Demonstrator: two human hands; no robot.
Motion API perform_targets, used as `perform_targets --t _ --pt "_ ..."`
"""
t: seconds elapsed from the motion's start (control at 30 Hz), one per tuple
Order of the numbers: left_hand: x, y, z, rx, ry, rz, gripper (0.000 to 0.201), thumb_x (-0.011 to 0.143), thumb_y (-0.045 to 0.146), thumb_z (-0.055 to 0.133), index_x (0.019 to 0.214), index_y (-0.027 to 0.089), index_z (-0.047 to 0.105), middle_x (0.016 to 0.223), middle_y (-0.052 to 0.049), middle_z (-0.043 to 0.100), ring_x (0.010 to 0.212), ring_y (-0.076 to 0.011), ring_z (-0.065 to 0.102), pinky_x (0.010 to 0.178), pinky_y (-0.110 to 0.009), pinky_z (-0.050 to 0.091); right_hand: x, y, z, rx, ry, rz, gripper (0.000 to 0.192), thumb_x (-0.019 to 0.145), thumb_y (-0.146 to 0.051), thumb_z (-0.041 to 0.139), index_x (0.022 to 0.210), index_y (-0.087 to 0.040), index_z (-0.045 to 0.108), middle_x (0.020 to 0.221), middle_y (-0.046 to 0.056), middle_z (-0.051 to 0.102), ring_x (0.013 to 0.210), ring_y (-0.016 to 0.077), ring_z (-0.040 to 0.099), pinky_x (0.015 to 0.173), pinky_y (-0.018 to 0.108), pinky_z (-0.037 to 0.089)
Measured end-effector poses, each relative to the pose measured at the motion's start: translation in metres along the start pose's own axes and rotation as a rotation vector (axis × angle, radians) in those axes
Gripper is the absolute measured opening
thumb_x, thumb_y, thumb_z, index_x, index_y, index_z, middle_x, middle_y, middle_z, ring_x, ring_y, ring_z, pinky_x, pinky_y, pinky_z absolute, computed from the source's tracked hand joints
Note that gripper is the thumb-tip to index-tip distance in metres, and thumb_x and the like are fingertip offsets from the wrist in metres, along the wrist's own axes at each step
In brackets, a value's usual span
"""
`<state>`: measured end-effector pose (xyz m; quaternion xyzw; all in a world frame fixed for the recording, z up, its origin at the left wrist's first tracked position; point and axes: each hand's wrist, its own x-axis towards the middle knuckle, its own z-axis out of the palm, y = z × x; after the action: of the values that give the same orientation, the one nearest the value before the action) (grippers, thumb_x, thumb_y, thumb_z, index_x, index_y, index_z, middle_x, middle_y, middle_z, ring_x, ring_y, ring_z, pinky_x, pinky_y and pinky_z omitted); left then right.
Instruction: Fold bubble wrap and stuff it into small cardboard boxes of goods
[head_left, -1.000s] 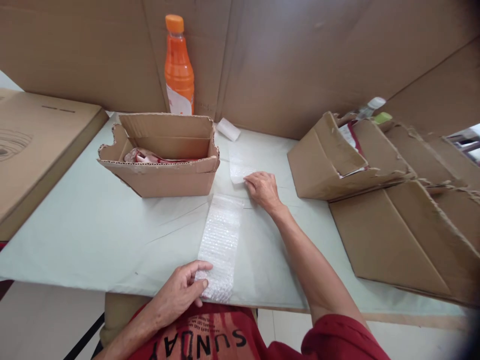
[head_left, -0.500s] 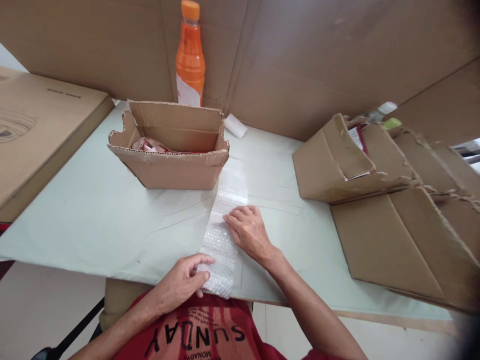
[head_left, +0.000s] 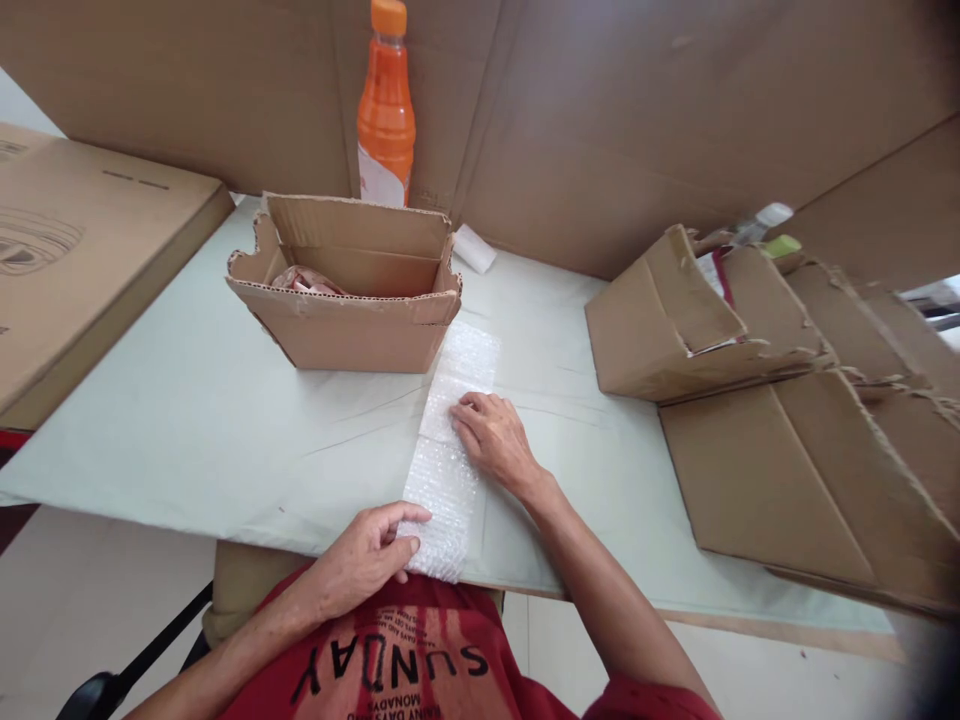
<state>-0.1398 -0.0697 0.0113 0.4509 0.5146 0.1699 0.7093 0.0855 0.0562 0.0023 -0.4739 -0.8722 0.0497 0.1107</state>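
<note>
A narrow strip of clear bubble wrap [head_left: 442, 475] lies lengthwise on the pale-covered table in front of me, with a crosswise line near its middle. My left hand [head_left: 371, 550] rests at the near left edge of the strip, index finger and thumb apart on top of the plastic, its other fingers partly hidden. Farther up, my right hand [head_left: 491, 435] lies over the strip's right side with bent fingers, the thumb a little apart from the index finger. Neither hand visibly pinches the plastic.
Beyond the strip stands an open cardboard box [head_left: 352, 335] with reddish packets inside. Behind it are an orange bottle [head_left: 386, 125] and a small white roll [head_left: 474, 248]. Cardboard bins [head_left: 765, 470] line the right side; a large flat carton [head_left: 112, 250] lies left.
My right hand has shifted slightly up along the bubble wrap, and its fingers look more bent. The left hand stays almost where it was. The whole view has moved a little.
</note>
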Motion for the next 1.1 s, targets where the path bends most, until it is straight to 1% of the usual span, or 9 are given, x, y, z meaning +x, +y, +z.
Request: perform_targets --t 0.27,0.43,0.6,0.7,0.77,0.87,0.97,1.03,1.1 --pt "-0.005 0.004 -0.004 -0.040 0.012 -0.006 0.048 0.085 0.039 0.059 0.125 0.012 0.063 0.074 0.001 0.063 0.064 -0.0137 0.063 0.069 -0.029 0.044 0.007 0.003 -0.004 0.064 -0.091 0.027 0.021 0.094 -0.021 0.059 0.110 -0.020 0.072 0.120 0.011 0.069 0.102 0.0270 0.058 0.083 0.039 0.039" --pt "0.006 0.029 -0.010 -0.233 -0.063 0.033 0.052 0.084 0.047 0.067 0.122 0.012 0.063 0.078 -0.005 0.071 0.070 -0.0175 0.070 0.068 -0.029 0.052 0.004 0.011 -0.007 0.247 -0.081 0.068 0.027 0.096 -0.020 0.053 0.116 -0.021 0.071 0.127 0.010 0.070 0.112 0.0282 0.062 0.091 0.043 0.044" --pt "0.050 0.071 -0.019 -0.431 -0.046 0.050 0.053 0.084 0.051 0.067 0.119 0.012 0.060 0.108 -0.018 0.073 0.076 -0.0219 0.073 0.048 -0.025 0.050 -0.013 0.020 -0.020 0.418 0.182 0.179 0.027 0.097 -0.021 0.049 0.112 -0.023 0.071 0.125 0.009 0.072 0.118 0.0262 0.065 0.099 0.045 0.047" --pt "0.080 0.088 -0.025 -0.466 0.001 -0.022 0.042 0.091 0.045 0.059 0.117 0.012 0.058 0.111 -0.020 0.072 0.069 -0.0193 0.073 0.040 -0.021 0.043 -0.031 0.017 -0.037 0.413 0.374 0.226 0.024 0.099 -0.024 0.050 0.110 -0.025 0.071 0.120 0.008 0.074 0.114 0.0250 0.067 0.099 0.044 0.049" --pt "0.096 0.093 -0.029 -0.466 0.036 -0.041 0.036 0.093 0.042 0.057 0.114 0.013 0.057 0.110 -0.019 0.071 0.066 -0.0177 0.072 0.038 -0.020 0.040 -0.044 0.009 -0.045 0.389 0.422 0.214 0.023 0.099 -0.023 0.051 0.111 -0.025 0.071 0.117 0.007 0.075 0.111 0.0247 0.068 0.098 0.043 0.049" --pt "0.108 0.094 -0.032 -0.475 0.020 -0.028 0.039 0.092 0.046 0.058 0.116 0.016 0.052 0.110 -0.016 0.071 0.065 -0.0171 0.071 0.038 -0.020 0.038 -0.058 -0.005 -0.045 0.355 0.334 0.106 0.022 0.098 -0.023 0.055 0.114 -0.024 0.070 0.118 0.008 0.074 0.109 0.0247 0.068 0.095 0.043 0.049" --pt "0.105 0.090 -0.031 -0.443 -0.011 0.037 0.060 0.090 0.053 0.059 0.135 0.019 0.040 0.111 -0.015 0.071 0.060 -0.0156 0.069 0.040 -0.020 0.037 -0.060 -0.014 -0.032 0.278 0.153 0.011 0.032 0.094 -0.030 0.061 0.125 -0.020 0.064 0.131 0.014 0.067 0.117 0.0287 0.062 0.095 0.045 0.047" --pt "0.096 0.086 -0.030 -0.317 0.063 0.128 0.077 0.088 0.051 0.060 0.149 0.020 0.026 0.112 -0.014 0.070 0.058 -0.0140 0.067 0.043 -0.022 0.040 -0.057 -0.014 -0.019 0.185 0.057 -0.003 0.043 0.092 -0.032 0.064 0.132 -0.016 0.060 0.136 0.018 0.063 0.120 0.0323 0.058 0.094 0.047 0.045" --pt "0.083 0.080 -0.028 -0.061 0.221 0.284 0.081 0.088 0.044 0.062 0.155 0.019 0.022 0.113 -0.013 0.070 0.064 -0.0143 0.067 0.051 -0.026 0.048 -0.052 -0.012 -0.009 0.091 0.012 -0.003 0.040 0.093 -0.029 0.063 0.131 -0.016 0.060 0.136 0.018 0.063 0.116 0.0327 0.058 0.091 0.046 0.044"
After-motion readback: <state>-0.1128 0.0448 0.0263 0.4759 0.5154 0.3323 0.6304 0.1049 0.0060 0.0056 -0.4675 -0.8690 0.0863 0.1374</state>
